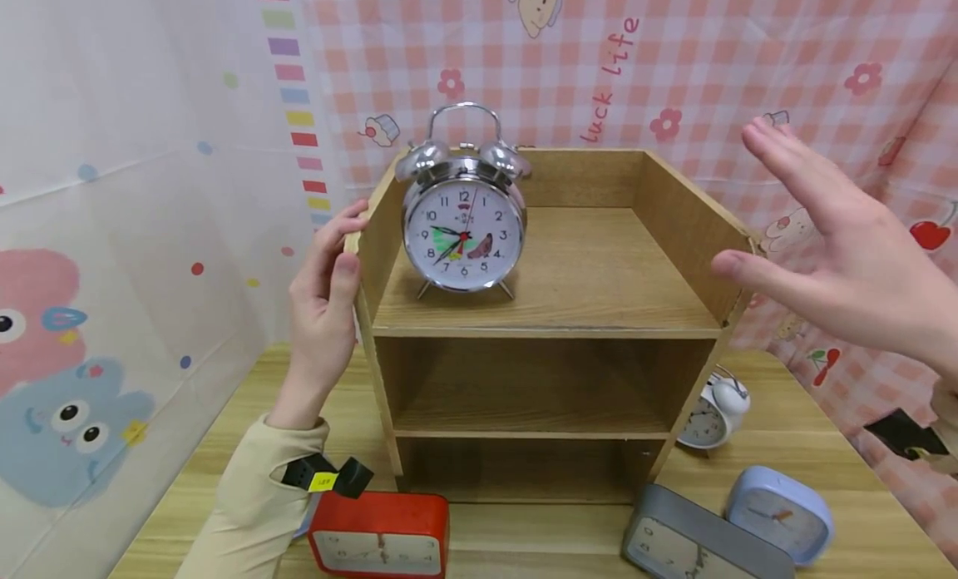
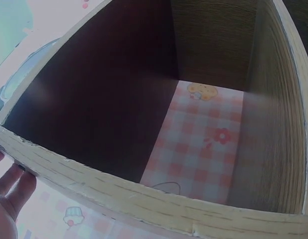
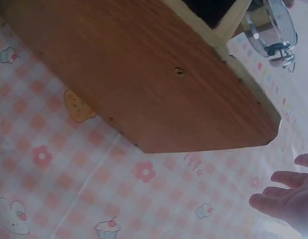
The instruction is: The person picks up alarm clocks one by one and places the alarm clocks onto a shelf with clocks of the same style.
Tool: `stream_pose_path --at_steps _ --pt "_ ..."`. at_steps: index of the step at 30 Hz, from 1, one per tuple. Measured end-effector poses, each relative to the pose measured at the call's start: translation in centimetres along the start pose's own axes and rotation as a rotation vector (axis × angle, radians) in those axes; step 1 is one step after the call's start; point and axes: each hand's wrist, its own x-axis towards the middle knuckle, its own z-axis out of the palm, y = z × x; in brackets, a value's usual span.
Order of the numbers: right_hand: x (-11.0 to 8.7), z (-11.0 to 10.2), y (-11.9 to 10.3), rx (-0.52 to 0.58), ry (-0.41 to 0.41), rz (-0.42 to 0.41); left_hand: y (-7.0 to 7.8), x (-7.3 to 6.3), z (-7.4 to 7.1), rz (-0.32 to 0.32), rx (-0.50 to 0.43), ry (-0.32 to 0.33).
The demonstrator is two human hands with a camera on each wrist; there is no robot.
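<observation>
A three-tier wooden shelf (image 1: pixel 546 331) stands on the table in the head view. On its top tier, at the left, sits a silver twin-bell alarm clock (image 1: pixel 464 238) with a white dial. My left hand (image 1: pixel 322 313) touches the outer side and edge of the shelf's left panel; in the left wrist view its fingertips (image 2: pixel 27 186) rest against that panel from outside. Raised beside the right panel, my right hand (image 1: pixel 861 246) has its fingers spread and holds nothing. The right wrist view shows this hand (image 3: pixel 293 201) apart from the shelf's outer side (image 3: pixel 144 74).
A red rectangular clock (image 1: pixel 377 529) is at the front left. A grey clock (image 1: pixel 703 537) and a light blue clock (image 1: pixel 782 517) stand at the front right. Behind them, a white alarm clock (image 1: pixel 714 413) is partly hidden by the shelf. A pink checked cloth (image 1: pixel 711 63) hangs behind.
</observation>
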Motion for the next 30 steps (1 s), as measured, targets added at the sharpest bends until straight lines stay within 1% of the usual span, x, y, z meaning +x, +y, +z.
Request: stream_pose_path --at_steps 7,12,18,21,24,30 --pt "-1.4 -0.1 2.3 0.003 0.062 0.087 -0.1 -0.1 0.1 -0.004 -0.009 -0.004" --pt "-2.5 0.3 4.3 0.021 0.05 0.154 0.0 -0.2 0.1 -0.008 -0.03 0.0" --pt "-3.6 0.9 6.1 0.025 0.071 0.172 0.2 0.0 0.1 -0.002 -0.033 0.0" --pt "-3.9 1.2 7.1 0.01 0.053 0.191 0.2 0.0 0.1 -0.005 -0.028 0.003" --pt "-4.4 1.6 8.3 -0.012 0.014 0.212 0.2 0.0 0.1 -0.005 -0.025 0.004" --pt "-5.4 3.5 10.9 -0.051 -0.078 0.221 0.1 0.0 0.1 0.006 -0.04 0.013"
